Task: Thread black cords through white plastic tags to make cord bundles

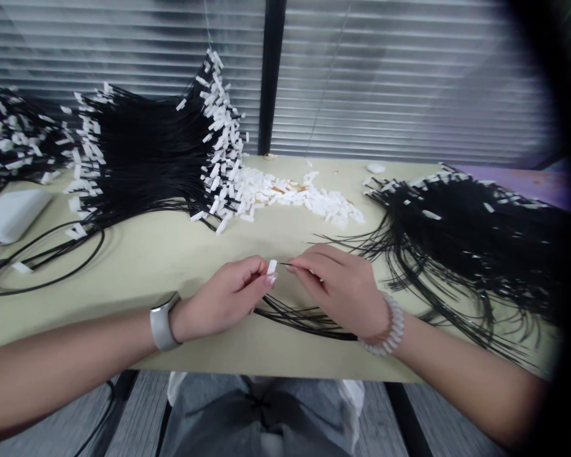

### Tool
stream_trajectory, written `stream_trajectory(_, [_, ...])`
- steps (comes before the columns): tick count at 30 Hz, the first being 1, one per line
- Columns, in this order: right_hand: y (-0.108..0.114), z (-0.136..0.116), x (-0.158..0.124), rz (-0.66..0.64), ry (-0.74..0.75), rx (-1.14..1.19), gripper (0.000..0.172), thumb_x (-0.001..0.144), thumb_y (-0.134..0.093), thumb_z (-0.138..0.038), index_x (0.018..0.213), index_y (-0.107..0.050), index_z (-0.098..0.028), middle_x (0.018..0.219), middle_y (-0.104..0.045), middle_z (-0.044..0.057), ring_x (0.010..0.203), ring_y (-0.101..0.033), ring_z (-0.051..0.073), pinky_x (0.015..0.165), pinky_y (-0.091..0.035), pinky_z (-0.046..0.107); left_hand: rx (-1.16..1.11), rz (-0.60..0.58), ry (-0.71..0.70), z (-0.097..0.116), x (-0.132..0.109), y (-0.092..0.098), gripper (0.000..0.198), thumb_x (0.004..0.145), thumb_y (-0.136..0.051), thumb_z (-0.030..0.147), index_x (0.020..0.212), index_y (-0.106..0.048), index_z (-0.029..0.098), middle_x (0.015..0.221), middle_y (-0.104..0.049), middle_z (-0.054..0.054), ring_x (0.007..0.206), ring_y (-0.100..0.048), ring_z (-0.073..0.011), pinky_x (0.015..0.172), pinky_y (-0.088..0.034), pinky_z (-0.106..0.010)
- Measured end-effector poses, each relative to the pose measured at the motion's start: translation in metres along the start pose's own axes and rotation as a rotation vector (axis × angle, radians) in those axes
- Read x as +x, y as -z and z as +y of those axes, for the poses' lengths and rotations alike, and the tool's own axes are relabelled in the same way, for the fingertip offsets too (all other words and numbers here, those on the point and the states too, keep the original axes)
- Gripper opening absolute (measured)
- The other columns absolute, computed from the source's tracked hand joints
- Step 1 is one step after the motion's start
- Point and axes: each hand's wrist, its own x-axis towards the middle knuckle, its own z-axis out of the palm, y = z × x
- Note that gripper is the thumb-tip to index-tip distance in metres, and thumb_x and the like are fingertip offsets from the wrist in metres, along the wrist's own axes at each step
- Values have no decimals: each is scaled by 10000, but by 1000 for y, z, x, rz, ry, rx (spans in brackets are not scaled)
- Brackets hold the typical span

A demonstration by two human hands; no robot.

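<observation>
With our bare left hand (231, 290) we pinch a small, white, rectangular plastic-looking piece (272, 267) between thumb and finger, over the pale yellow-green tabletop (143, 254). Our bare right hand (347, 284) grips a thin, straight black wire (284, 264) close beside it; whether its tip enters the piece, we cannot tell. Beyond our hands lies a heap of loose white pieces (330, 206).

Pale yellow table (143, 263), stacked black cables (147, 146), heaped white pieces (324, 202), white device (16, 212), black wires (476, 235) at right
</observation>
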Motion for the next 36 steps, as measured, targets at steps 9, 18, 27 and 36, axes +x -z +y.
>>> stream_trajectory(9, [13, 2, 5, 18, 445, -362, 165, 800, -489, -88, 908, -606, -128, 774, -613, 79, 706, -524, 166, 567, -431, 304, 67, -4, -30, 0, 0, -1, 311, 911, -297, 344, 684, -417, 169, 616, -435, 25, 572, -384, -103, 544, -321, -240])
stream_trajectory(18, [9, 4, 5, 26, 535, -430, 140, 801, -505, -123, 899, -605, -131, 767, -625, 68, 664, -507, 158, 502, -383, 297, 20, -12, -23, -2, 0, -1, 308, 916, -300, 345, 681, -396, 171, 611, -424, 33, 567, -378, -95, 549, -325, -234])
stream_trajectory(27, [4, 4, 7, 57, 533, -340, 114, 810, -501, -112, 848, -608, -115, 755, -637, 72, 681, -534, 157, 524, -418, 292, 31, -80, -75, -1, 1, 1, 275, 910, -317, 293, 677, -390, 167, 623, -437, 32, 585, -386, -95, 569, -330, -230])
stream_trajectory(36, [-4, 10, 6, 78, 492, -253, 89, 790, -543, -101, 868, -585, -109, 766, -632, 66, 735, -552, 155, 585, -454, 280, -119, -133, -42, -6, 2, 2, 284, 910, -309, 340, 702, -393, 165, 626, -421, 29, 569, -383, -93, 547, -353, -222])
